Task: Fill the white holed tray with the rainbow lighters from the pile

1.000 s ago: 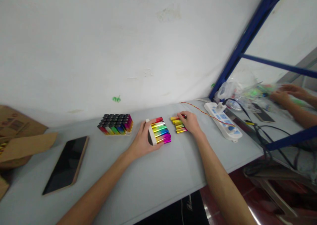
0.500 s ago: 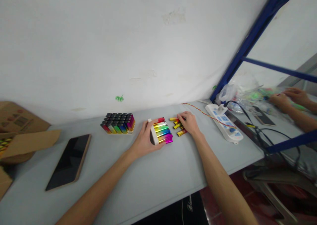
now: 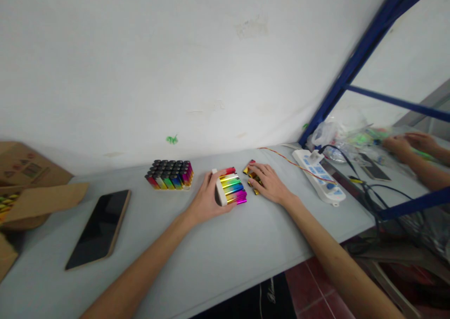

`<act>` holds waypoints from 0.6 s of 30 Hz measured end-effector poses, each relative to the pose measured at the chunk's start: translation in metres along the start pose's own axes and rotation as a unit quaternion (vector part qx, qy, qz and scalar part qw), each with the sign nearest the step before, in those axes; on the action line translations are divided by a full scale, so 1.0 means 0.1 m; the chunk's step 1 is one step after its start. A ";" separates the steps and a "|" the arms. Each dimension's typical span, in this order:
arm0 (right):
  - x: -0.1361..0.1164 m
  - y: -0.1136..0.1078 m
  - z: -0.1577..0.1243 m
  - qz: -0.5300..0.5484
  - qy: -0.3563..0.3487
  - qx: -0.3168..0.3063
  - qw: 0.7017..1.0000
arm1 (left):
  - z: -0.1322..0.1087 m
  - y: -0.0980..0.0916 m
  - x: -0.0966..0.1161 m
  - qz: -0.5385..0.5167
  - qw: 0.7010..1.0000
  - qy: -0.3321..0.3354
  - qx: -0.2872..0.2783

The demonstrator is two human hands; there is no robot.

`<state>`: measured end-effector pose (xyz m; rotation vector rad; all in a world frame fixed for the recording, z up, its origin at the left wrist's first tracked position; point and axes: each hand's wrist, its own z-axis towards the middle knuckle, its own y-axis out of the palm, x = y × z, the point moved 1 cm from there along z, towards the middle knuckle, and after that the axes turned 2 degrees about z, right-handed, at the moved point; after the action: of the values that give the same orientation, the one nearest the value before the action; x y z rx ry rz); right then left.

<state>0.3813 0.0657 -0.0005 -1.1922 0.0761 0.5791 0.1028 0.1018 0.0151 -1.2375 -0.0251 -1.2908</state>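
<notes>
My left hand [image 3: 206, 198] is closed around a white tray [image 3: 219, 190] tipped on its side. Shiny metallic lighter sleeves [image 3: 232, 186] in red, gold, green, blue and magenta stick out of it to the right. Over a small pile of loose gold and red sleeves [image 3: 250, 167], my right hand [image 3: 267, 182] lies with its fingers stretched out, touching them and hiding part of the pile. To the left stands a block of lighters [image 3: 169, 174] with black tops and coloured metallic bodies, upright in a low tray.
A phone [image 3: 98, 230] lies on the grey table [image 3: 211, 263]. At far left is an open cardboard box [image 3: 45, 202]. A power strip [image 3: 319, 176] with cables is at right, by a blue metal frame [image 3: 346, 82]. Beyond it show another person's hands [image 3: 409, 143] and plastic bags [image 3: 325, 134].
My right hand has flattened over the loose sleeves, its forearm swung outward. Those sleeves have turned and drawn closer together. My left hand still holds the tray in place.
</notes>
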 end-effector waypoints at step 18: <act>0.20 0.25 0.49 0.015 0.047 0.036 0.998 | 0.01 0.00 0.02 -0.001 1.000 0.003 -0.002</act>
<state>0.3745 0.1229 -0.0103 -1.1484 0.1937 0.5430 0.1039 0.1006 0.0172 -1.2360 -0.0195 -1.2973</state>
